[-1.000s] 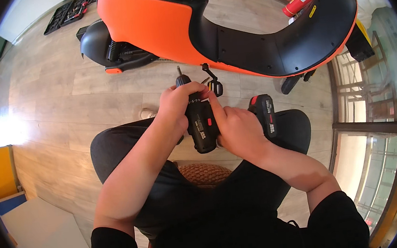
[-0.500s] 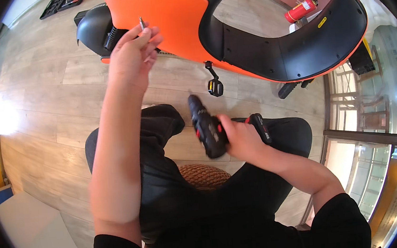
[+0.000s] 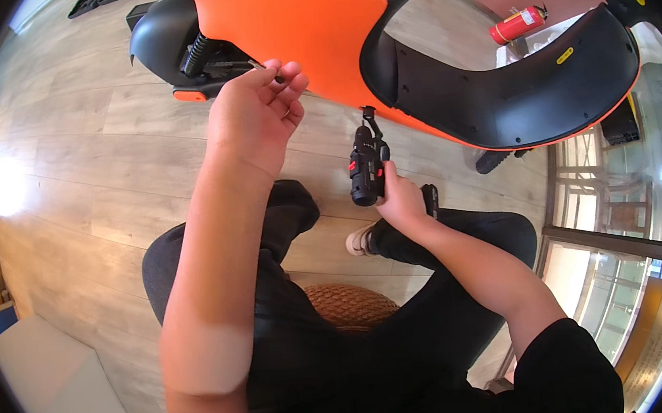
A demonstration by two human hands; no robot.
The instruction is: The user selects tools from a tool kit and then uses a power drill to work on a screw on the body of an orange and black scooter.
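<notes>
My left hand [image 3: 250,111] is raised before the orange side panel [image 3: 289,15] of a scooter, holding a small slim metal bit [image 3: 259,65] between curled fingers. Below and to the right, my right hand [image 3: 400,197] grips a black cordless drill [image 3: 361,173] by its handle, with the chuck pointing away from me. Just beyond the chuck, a black pedal arm [image 3: 370,113] hangs under the scooter's edge; the drill partly hides it, and I cannot tell whether they touch.
A black tool case [image 3: 100,1] lies at the back left. A red fire extinguisher [image 3: 518,25] is behind the scooter's black step-through [image 3: 497,107]. Yellow and white panels [image 3: 52,376] stand at the left, glass [image 3: 609,275] at the right. My knees and a woven seat are below.
My left hand has left the drill and risen toward the orange panel, now holding the bit that was in the chuck. My right hand has lifted the drill toward the pedal.
</notes>
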